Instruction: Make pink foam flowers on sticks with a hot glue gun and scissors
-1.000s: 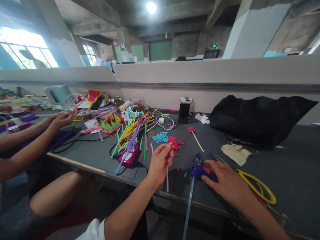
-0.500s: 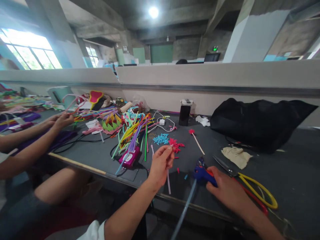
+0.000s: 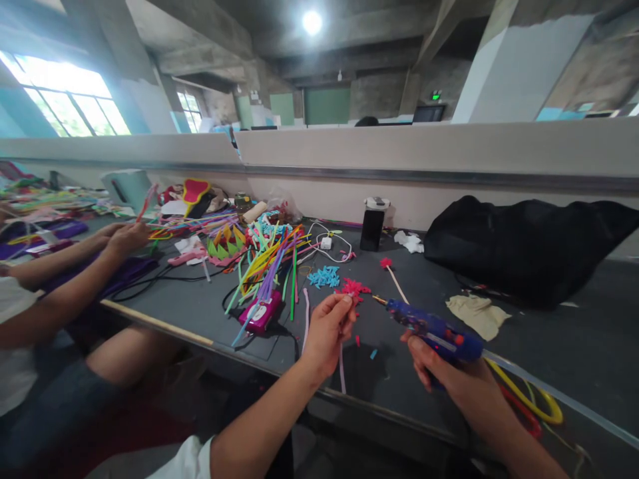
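Observation:
My left hand (image 3: 327,330) is closed in a pinch on a thin pink stick (image 3: 341,359) that hangs down past the table's front edge, with a small red piece at its top end. My right hand (image 3: 439,369) grips a blue hot glue gun (image 3: 433,328) raised off the table, its nozzle pointing left toward the left hand's fingertips. A clear glue stick (image 3: 559,397) juts out of the gun's back to the right. Small red cut pieces (image 3: 353,289) and blue cut pieces (image 3: 323,276) lie just beyond my left hand.
Coloured strips (image 3: 267,259) and a magenta device (image 3: 258,314) lie at centre left on the dark table (image 3: 574,332). Yellow-handled scissors (image 3: 529,392), a beige cloth (image 3: 476,313), a black bag (image 3: 529,243) and a dark bottle (image 3: 372,223) are to the right. Another person's hands (image 3: 122,236) work at the left.
My right hand took the glue gun off the table, lifted it and turned its nozzle toward my left hand. My left hand stayed about where it was, still pinching the stick.

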Demonstrator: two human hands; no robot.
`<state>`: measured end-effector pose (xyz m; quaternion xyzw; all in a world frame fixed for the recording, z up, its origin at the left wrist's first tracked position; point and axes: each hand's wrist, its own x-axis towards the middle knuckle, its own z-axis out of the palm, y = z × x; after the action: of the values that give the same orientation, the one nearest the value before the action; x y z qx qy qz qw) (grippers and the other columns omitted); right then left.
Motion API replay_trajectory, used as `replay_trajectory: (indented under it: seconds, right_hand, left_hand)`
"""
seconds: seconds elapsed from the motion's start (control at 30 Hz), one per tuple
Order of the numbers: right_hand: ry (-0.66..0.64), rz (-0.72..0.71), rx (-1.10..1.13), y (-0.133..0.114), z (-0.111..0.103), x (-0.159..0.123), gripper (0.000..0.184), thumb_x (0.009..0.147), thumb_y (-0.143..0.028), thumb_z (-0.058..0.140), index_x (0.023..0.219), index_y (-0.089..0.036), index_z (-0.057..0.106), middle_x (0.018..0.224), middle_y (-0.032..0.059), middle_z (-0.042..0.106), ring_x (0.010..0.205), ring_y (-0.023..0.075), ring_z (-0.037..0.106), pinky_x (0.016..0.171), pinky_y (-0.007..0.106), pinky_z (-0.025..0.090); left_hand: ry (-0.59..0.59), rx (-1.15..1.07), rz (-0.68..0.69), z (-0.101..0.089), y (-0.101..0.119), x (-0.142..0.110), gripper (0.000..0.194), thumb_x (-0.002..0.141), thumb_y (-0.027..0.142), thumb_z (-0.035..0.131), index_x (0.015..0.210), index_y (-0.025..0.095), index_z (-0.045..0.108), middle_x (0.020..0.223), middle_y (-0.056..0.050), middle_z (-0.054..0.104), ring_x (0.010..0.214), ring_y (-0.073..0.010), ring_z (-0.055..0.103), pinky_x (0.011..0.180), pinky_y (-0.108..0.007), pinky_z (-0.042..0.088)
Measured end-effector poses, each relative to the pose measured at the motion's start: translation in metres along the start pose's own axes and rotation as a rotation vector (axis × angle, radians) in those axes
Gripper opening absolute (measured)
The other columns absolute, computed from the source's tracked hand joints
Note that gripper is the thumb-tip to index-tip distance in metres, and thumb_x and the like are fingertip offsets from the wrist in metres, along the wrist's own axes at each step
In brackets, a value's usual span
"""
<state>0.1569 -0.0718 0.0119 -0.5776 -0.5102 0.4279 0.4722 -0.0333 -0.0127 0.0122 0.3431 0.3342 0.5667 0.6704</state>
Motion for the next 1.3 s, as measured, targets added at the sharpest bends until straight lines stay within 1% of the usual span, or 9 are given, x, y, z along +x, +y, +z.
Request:
replay_trajectory:
  seconds: [0.13,0.2,0.37,0.5,0.67,0.87,1.07,1.17,1.3]
  right_hand:
    - [0.007,0.019,-0.058,0.016,0.008,0.005,0.044,0.071,-0.056,0.071,0.095,-0.019,0.072,0.066,0.0033,0.066,0.049,0.0158,0.056,0.045,0.029,0.048]
    - [-0.009,0.012,-0.081,0.018,0.009,0.007,0.042,0.072,-0.056,0.07,0.093,-0.02,0.072,0.066,0.0032,0.067,0.047,0.0147,0.054,0.044,0.028,0.047]
    - [0.053,-0.103,-0.208,0.003,0.014,0.004,0.038,0.075,-0.057,0.066,0.082,-0.02,0.071,0.058,-0.0002,0.062,0.048,0.0132,0.052,0.046,0.025,0.045]
    - [0.035,-0.179,-0.3,-0.005,0.017,0.0,0.035,0.079,-0.055,0.062,0.078,-0.021,0.068,0.055,-0.0027,0.059,0.047,0.0115,0.05,0.047,0.023,0.042]
    - [0.009,-0.183,-0.303,0.0,0.015,0.002,0.037,0.081,-0.057,0.061,0.083,-0.02,0.066,0.066,-0.0012,0.064,0.055,0.0132,0.056,0.05,0.024,0.046]
    - [0.031,-0.189,-0.328,-0.003,0.016,0.003,0.039,0.078,-0.058,0.061,0.075,-0.02,0.064,0.061,-0.0011,0.062,0.05,0.0135,0.053,0.048,0.025,0.044]
    - [0.036,-0.203,-0.313,-0.001,0.017,0.003,0.035,0.079,-0.056,0.061,0.073,-0.021,0.063,0.064,-0.0006,0.064,0.057,0.0151,0.058,0.051,0.025,0.046]
    - [0.049,-0.197,-0.323,-0.003,0.018,0.003,0.037,0.078,-0.057,0.061,0.069,-0.021,0.061,0.061,-0.0005,0.062,0.056,0.0154,0.057,0.05,0.025,0.046]
    - [0.065,-0.19,-0.321,-0.005,0.018,0.003,0.038,0.076,-0.059,0.061,0.071,-0.021,0.064,0.063,0.0005,0.064,0.059,0.0168,0.059,0.05,0.026,0.045]
  left_hand:
    - [-0.001,0.007,-0.037,0.002,-0.001,-0.003,0.027,0.076,0.039,0.073,0.08,0.015,0.061,0.06,0.004,0.052,0.043,-0.0029,0.032,0.041,-0.018,0.016]
    - [-0.005,0.005,-0.054,0.002,-0.001,-0.004,0.028,0.076,0.04,0.073,0.082,0.015,0.062,0.06,0.004,0.052,0.043,-0.0029,0.032,0.041,-0.018,0.016]
    - [-0.005,0.001,-0.069,0.004,0.0,-0.004,0.032,0.073,0.042,0.075,0.083,0.014,0.064,0.059,0.004,0.052,0.042,-0.0027,0.031,0.039,-0.018,0.015]
    - [-0.006,0.011,-0.064,0.004,0.0,-0.004,0.03,0.076,0.041,0.073,0.083,0.013,0.065,0.058,0.004,0.052,0.042,-0.0024,0.031,0.04,-0.017,0.015]
    - [-0.009,0.014,-0.073,0.006,0.0,-0.006,0.03,0.075,0.041,0.074,0.082,0.014,0.065,0.057,0.004,0.052,0.041,-0.0022,0.03,0.04,-0.018,0.015]
    - [-0.019,0.02,-0.067,0.005,-0.002,-0.006,0.031,0.076,0.042,0.074,0.083,0.014,0.065,0.057,0.004,0.053,0.041,-0.0021,0.032,0.039,-0.018,0.016]
    - [-0.023,0.012,-0.068,0.005,-0.002,-0.004,0.031,0.076,0.043,0.074,0.083,0.014,0.066,0.058,0.004,0.053,0.041,-0.0021,0.031,0.039,-0.018,0.015]
    - [-0.015,0.012,-0.078,0.005,-0.001,-0.004,0.031,0.075,0.042,0.074,0.082,0.013,0.066,0.057,0.004,0.052,0.041,-0.002,0.031,0.039,-0.018,0.015]
    - [-0.012,0.02,-0.074,0.006,0.0,-0.005,0.029,0.076,0.04,0.073,0.082,0.013,0.066,0.057,0.004,0.052,0.041,-0.0023,0.031,0.039,-0.018,0.015]
